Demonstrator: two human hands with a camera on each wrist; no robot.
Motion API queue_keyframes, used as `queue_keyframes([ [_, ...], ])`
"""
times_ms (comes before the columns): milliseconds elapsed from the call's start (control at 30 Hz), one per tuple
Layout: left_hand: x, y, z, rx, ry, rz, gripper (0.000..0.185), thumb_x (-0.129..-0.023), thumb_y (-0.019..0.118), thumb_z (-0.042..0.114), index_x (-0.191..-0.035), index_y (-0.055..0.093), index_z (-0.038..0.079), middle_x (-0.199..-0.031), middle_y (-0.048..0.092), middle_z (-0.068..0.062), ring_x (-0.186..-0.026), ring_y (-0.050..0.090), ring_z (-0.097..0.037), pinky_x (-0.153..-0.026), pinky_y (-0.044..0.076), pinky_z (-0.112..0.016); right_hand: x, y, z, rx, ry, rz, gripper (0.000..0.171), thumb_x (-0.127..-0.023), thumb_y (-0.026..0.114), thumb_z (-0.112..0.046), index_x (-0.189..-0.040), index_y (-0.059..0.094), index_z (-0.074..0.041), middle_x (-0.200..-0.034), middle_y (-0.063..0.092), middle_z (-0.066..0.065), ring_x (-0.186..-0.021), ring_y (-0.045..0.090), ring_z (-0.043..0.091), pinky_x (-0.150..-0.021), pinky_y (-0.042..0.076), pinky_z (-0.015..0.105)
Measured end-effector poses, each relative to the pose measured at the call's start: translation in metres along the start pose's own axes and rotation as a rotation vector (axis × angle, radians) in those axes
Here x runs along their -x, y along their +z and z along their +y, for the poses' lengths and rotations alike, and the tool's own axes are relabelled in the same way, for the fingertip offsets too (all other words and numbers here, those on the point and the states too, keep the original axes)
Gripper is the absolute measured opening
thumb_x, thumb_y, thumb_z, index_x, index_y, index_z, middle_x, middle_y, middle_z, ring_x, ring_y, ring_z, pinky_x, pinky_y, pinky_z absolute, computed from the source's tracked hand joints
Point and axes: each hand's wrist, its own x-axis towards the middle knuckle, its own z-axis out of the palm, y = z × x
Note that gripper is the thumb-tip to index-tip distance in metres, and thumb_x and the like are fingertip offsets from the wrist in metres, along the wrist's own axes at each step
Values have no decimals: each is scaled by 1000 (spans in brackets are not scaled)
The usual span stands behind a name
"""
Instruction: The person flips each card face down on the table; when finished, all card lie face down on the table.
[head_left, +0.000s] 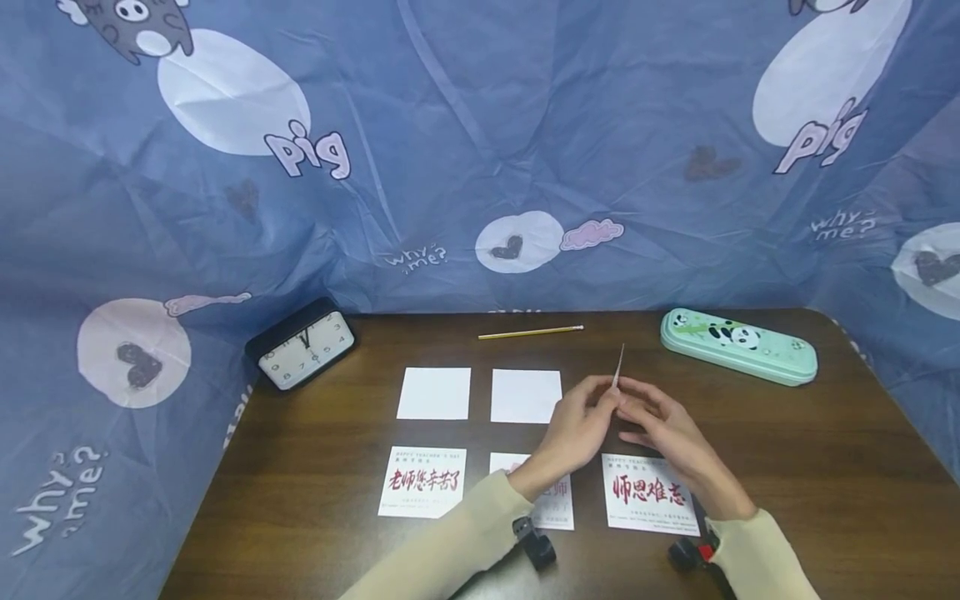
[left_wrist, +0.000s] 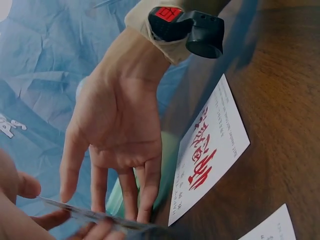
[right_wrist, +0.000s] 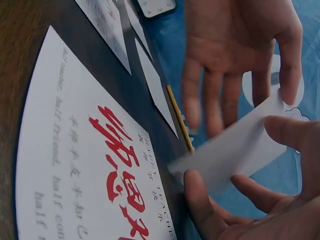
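Observation:
A thin white card [right_wrist: 240,150] stands nearly edge-on between my two hands in the head view. My left hand [head_left: 577,425] holds it from the left, thumb near one corner and fingers behind. From the right, my right hand [head_left: 667,429] grips it with thumb and fingertips. Below the right hand lies a card with red Chinese lettering [head_left: 648,493]. Another red-lettered card [head_left: 555,508] is partly covered by the left forearm, and a third lettered card [head_left: 422,482] lies to its left.
Two blank white cards [head_left: 433,393] lie in a row behind the lettered ones. Farther back are a yellow pencil [head_left: 531,332], a black-framed clock [head_left: 306,344] at left and a green panda pencil case [head_left: 738,346] at right. A blue printed cloth [head_left: 465,150] hangs behind the wooden table [head_left: 300,467].

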Motion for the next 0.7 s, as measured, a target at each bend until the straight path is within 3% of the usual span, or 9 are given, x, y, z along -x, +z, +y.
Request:
queue_keyframes([
  [267,-3,-3,-3,311,41,22,41,-102,56,9,-142,58,5,-128,70,-24,-102,77,-30,-85,65,-31,0,-3,-1,44,5,73,67,-106,60,-39,-161,36,-8,-157,48,24,-107,61,-8,-93,58,22],
  [333,-3,-3,-4,332,42,28,44,-101,56,7,-145,56,7,-127,70,-23,-100,78,-31,-83,65,-29,0,-6,-2,56,27,100,68,-105,60,-42,-160,37,-9,-158,48,22,-112,61,-3,-94,56,21],
  [400,-2,-5,-6,352,40,31,47,-101,56,6,-148,54,10,-126,69,-22,-100,77,-32,-83,65,-27,1,-9,-3,38,48,114,68,-106,59,-41,-161,36,-9,-160,44,21,-124,62,11,-97,57,23],
  [533,-1,-7,-12,394,31,37,52,-101,55,3,-151,51,12,-123,68,-23,-99,77,-35,-84,65,-26,5,-14,-5,-1,71,120,68,-108,56,-40,-163,32,-9,-166,36,20,-144,49,35,-103,58,28],
  [700,0,-10,-18,379,31,46,55,-101,54,2,-154,48,12,-121,68,-23,-96,77,-35,-83,64,-25,7,-18,-5,-4,72,127,66,-109,55,-37,-163,31,-8,-166,36,20,-136,55,24,-98,59,22],
])
